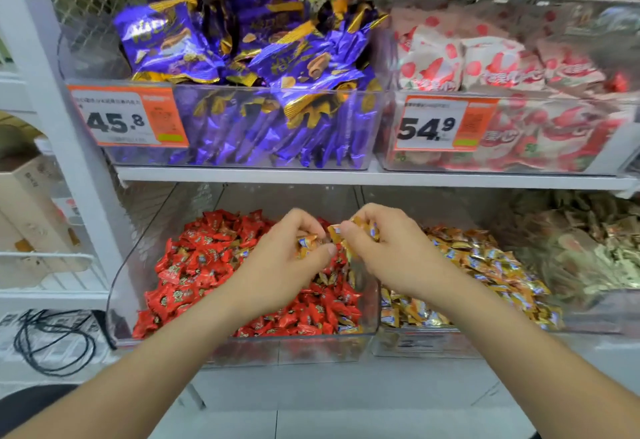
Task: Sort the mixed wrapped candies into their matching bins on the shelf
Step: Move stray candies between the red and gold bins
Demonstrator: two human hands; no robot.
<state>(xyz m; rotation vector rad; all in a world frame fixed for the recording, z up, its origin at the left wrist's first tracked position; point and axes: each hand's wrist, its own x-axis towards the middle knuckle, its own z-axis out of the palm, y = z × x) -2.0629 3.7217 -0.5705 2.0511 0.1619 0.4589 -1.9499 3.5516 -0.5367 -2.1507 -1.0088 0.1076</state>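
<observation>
The left hand has its fingers curled in, pinching a gold-wrapped candy between thumb and fingertips. Just beside it, almost touching, the right hand is curled round a small bunch of gold candies that stick out above its knuckles. Both hands hover over the right back part of the clear bin heaped with red candies. A few stray gold pieces lie among the red ones at the bin's front right corner. The next bin to the right holds the gold pile. On the shelf above stand purple packets and, to their right, strawberry packets.
</observation>
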